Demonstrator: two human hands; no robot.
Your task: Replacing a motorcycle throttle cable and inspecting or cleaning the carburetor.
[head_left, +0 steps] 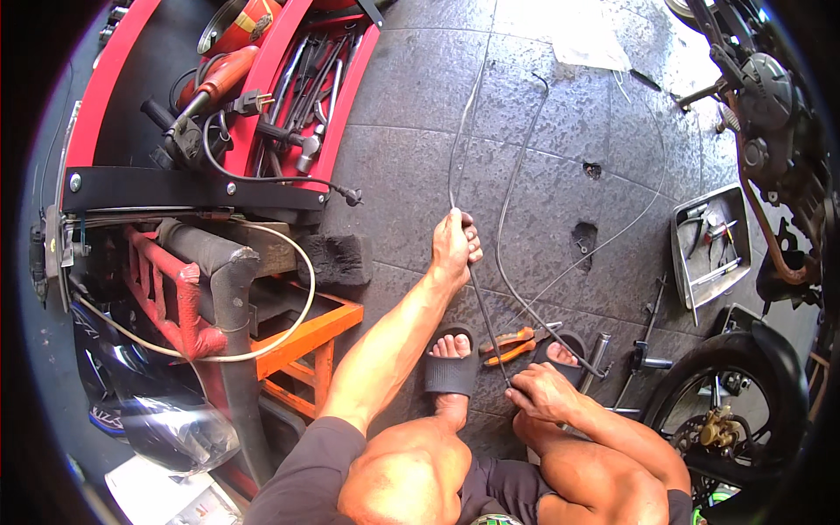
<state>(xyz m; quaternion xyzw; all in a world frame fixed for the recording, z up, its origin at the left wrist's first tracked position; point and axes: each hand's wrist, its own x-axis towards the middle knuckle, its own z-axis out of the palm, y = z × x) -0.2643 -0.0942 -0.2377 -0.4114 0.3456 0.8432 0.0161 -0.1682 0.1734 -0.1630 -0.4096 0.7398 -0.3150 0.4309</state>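
My left hand point(455, 243) is closed in a fist around a thin dark cable point(480, 302), which runs on from it across the floor toward the far side. Lower down, my right hand point(544, 392) pinches the same cable near its close end, so the stretch between both hands is straight. A second dark cable point(500, 249) lies to the right, curving from a hooked far end to a metal end by my right foot. Orange-handled pliers point(512, 346) rest on the floor between my sandalled feet, just beyond the right hand.
On the left stands a red tool cart point(337, 114) holding wrenches, a hammer and an orange power tool. An orange stand point(311, 337) is beside my left arm. To the right are a metal parts tray point(726, 284), a T-handle wrench point(643, 359) and a motorcycle wheel point(665, 411).
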